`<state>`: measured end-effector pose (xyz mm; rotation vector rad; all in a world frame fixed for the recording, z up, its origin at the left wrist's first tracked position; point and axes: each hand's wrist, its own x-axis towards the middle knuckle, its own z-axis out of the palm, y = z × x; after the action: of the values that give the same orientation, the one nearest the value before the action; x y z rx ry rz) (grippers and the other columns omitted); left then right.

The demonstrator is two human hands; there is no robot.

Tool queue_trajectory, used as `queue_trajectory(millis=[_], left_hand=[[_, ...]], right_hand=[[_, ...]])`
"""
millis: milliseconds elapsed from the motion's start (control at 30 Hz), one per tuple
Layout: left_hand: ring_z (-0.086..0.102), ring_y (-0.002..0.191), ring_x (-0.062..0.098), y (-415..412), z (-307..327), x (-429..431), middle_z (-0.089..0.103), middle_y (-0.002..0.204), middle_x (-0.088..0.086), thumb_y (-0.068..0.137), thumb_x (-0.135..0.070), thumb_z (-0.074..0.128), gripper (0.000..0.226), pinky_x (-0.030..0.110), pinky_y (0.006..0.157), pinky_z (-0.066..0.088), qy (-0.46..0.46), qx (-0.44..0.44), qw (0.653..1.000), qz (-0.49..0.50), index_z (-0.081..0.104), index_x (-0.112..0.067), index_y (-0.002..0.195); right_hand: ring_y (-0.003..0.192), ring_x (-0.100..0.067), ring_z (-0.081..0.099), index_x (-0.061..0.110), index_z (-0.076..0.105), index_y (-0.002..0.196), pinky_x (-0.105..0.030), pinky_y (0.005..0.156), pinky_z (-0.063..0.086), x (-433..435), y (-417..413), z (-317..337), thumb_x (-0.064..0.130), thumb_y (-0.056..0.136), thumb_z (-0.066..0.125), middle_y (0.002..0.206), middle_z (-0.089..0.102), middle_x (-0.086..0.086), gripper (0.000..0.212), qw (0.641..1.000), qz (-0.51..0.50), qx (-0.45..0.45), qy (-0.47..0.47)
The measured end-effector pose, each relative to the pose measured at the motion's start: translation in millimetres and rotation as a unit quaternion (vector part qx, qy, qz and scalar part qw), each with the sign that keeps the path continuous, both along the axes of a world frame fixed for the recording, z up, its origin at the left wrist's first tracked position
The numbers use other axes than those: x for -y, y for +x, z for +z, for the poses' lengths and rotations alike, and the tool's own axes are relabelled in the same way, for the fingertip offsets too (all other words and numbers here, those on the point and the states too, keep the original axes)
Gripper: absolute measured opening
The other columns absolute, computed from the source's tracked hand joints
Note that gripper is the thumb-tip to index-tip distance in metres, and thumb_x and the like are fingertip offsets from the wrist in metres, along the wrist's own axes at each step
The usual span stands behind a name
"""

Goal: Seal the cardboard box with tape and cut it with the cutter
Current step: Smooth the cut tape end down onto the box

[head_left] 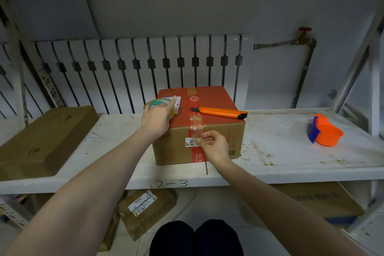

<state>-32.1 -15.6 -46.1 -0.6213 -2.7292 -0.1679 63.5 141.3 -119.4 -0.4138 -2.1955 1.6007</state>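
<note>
On the white shelf [280, 151] I see the cardboard box [218, 141], orange cutter [220, 112] lying on top; left hand [156, 119] grips the tape roll [154, 105], right hand [214, 145] pinches the tape end [197, 131] against the box front, orange dispenser [326, 133] well apart.

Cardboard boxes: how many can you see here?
5. The taped box mid-shelf, a flat box at left, a labelled parcel and another box below, another box lower right. Others may be hidden.

Both bare forearms reach forward. The left hand [156, 119] is raised, fingers curled closed in a grip. The right hand [214, 145] sits lower, thumb and forefinger pinched together, knuckles bent.
</note>
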Motion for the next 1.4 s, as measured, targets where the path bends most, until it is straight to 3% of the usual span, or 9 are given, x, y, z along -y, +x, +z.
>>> queue_trajectory(millis=[67, 133, 233, 300, 567, 867, 1033, 1200, 1400], left_hand=[[0.047, 0.128, 0.029, 6, 3, -3, 0.049, 0.14, 0.01, 0.09, -0.026, 0.058, 0.087, 0.048, 0.113, 0.028, 0.034, 0.011, 0.999, 0.01, -0.004, -0.021, 0.151], [0.041, 0.133, 0.03, 15, 8, -5, 0.043, 0.144, 0.011, 0.086, -0.028, 0.063, 0.09, 0.048, 0.113, 0.03, 0.08, -0.015, 0.997, 0.004, 0.001, -0.016, 0.151], [0.044, 0.127, 0.027, 27, 5, -9, 0.049, 0.135, 0.009, 0.085, -0.017, 0.061, 0.06, 0.04, 0.105, 0.038, 0.113, -0.104, 0.985, -0.078, 0.038, -0.014, 0.14], [0.049, 0.117, 0.026, 33, -1, -13, 0.056, 0.121, 0.006, 0.084, -0.012, 0.057, 0.036, 0.037, 0.097, 0.042, 0.098, -0.118, 0.98, -0.131, 0.058, -0.014, 0.12], [0.054, 0.108, 0.022, 35, -5, -23, 0.066, 0.113, 0.001, 0.087, -0.02, 0.053, 0.028, 0.04, 0.094, 0.046, 0.065, -0.029, 0.99, -0.119, 0.064, -0.018, 0.112], [0.055, 0.104, 0.022, 34, -4, -37, 0.069, 0.097, 0.0, 0.084, -0.043, 0.061, 0.027, 0.04, 0.089, 0.046, 0.032, -0.01, 0.998, -0.047, 0.071, -0.022, 0.098], [0.055, 0.102, 0.023, 35, -2, -43, 0.067, 0.095, 0.005, 0.082, -0.042, 0.065, 0.028, 0.036, 0.086, 0.045, 0.027, -0.033, 0.999, -0.032, 0.072, -0.018, 0.095], [0.055, 0.102, 0.022, 36, -4, -40, 0.07, 0.093, 0.001, 0.087, -0.045, 0.056, 0.032, 0.038, 0.089, 0.042, -0.082, -0.104, 0.989, -0.07, 0.071, -0.018, 0.092], [0.055, 0.098, 0.021, 38, -1, -40, 0.068, 0.089, 0.002, 0.084, -0.042, 0.054, 0.031, 0.033, 0.073, 0.041, -0.09, -0.103, 0.987, -0.084, 0.068, -0.015, 0.084]], right_hand=[[0.083, -0.014, 0.061, 0.015, 0.062, 0.089, -0.027, 0.078, 0.053, 0, 1, 0, 0.016, 0.083, 0.069, 0.083, 0.063, 0.003, 0.009, 1.0, 0.003, -0.001, -0.014], [0.087, -0.018, 0.064, 0.016, 0.062, 0.087, -0.032, 0.082, 0.055, -1, 1, 0, 0.017, 0.084, 0.068, 0.087, 0.065, 0.0, 0.007, 0.999, 0.011, 0.002, -0.04], [0.086, -0.019, 0.065, 0.015, 0.063, 0.087, -0.039, 0.085, 0.054, -1, 3, 2, 0.027, 0.086, 0.065, 0.089, 0.068, -0.005, 0.012, 0.994, 0.022, 0.01, -0.102], [0.076, -0.014, 0.065, 0.014, 0.063, 0.086, -0.032, 0.079, 0.053, 1, 5, 6, 0.033, 0.089, 0.061, 0.082, 0.068, -0.003, 0.019, 0.987, 0.031, 0.012, -0.155], [0.059, -0.01, 0.06, 0.006, 0.064, 0.086, -0.022, 0.06, 0.05, 6, 5, 27, 0.022, 0.086, 0.067, 0.07, 0.065, -0.004, 0.016, 0.948, 0.013, 0.101, -0.303], [0.062, -0.009, 0.064, 0.006, 0.067, 0.097, -0.021, 0.058, 0.051, 0, -1, 27, 0.026, 0.081, 0.073, 0.072, 0.069, -0.001, 0.026, 0.943, 0.009, 0.159, -0.293], [0.063, -0.007, 0.064, 0.008, 0.066, 0.092, -0.02, 0.056, 0.049, 0, -3, 27, 0.028, 0.082, 0.072, 0.074, 0.069, 0.0, 0.023, 0.947, 0.004, 0.17, -0.273], [0.062, -0.006, 0.063, 0.007, 0.066, 0.092, -0.02, 0.06, 0.05, -1, -6, 24, 0.029, 0.083, 0.071, 0.073, 0.068, 0.001, 0.024, 0.948, 0.002, 0.176, -0.266], [0.063, -0.006, 0.063, 0.008, 0.067, 0.091, -0.019, 0.06, 0.051, -1, -5, 21, 0.028, 0.082, 0.072, 0.075, 0.069, 0.001, 0.022, 0.951, 0.005, 0.159, -0.264]])
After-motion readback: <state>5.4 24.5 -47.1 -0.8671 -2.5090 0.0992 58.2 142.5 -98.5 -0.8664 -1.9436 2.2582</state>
